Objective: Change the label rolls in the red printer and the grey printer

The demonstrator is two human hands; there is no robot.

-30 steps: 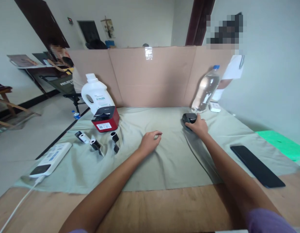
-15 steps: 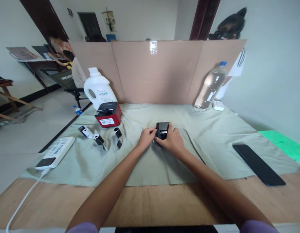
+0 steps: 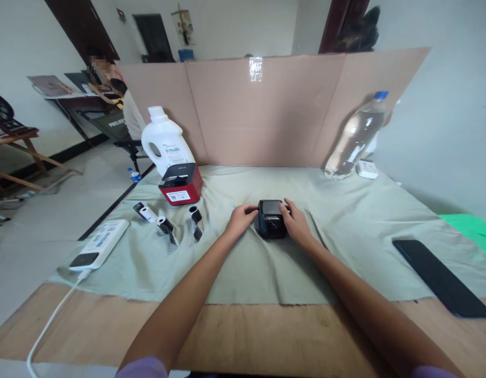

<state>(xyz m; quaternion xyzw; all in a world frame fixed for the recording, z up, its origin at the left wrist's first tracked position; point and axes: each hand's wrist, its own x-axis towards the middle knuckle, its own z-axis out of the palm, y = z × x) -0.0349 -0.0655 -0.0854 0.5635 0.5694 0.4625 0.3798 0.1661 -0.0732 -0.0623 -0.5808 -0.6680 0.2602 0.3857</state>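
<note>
A small black boxy portable printer point(image 3: 272, 223) rests on the cloth in front of me, its top cover down and a glossy panel facing me. My left hand point(image 3: 244, 216) grips its left side with fingers bent and pressed together. On the opposite side, my right hand point(image 3: 296, 220) has its thumb and fingers against the right edge and top corner. To the left lie several small paper rolls: a white roll point(image 3: 147, 213), a dark roll point(image 3: 165, 226) with a loose tail, and another dark roll point(image 3: 195, 213) with its strip unwound.
Behind the rolls stand a red and black box-shaped device point(image 3: 182, 185) and a white jug point(image 3: 168, 139). A white power bank point(image 3: 101, 244) with a cable lies left, a black phone point(image 3: 440, 275) right. A clear bottle point(image 3: 355, 136) leans on the cardboard screen point(image 3: 262, 115).
My right hand has shifted from across the printer's front to its right side, uncovering the front. The left hand stays at the left side. The whole view has turned slightly left.
</note>
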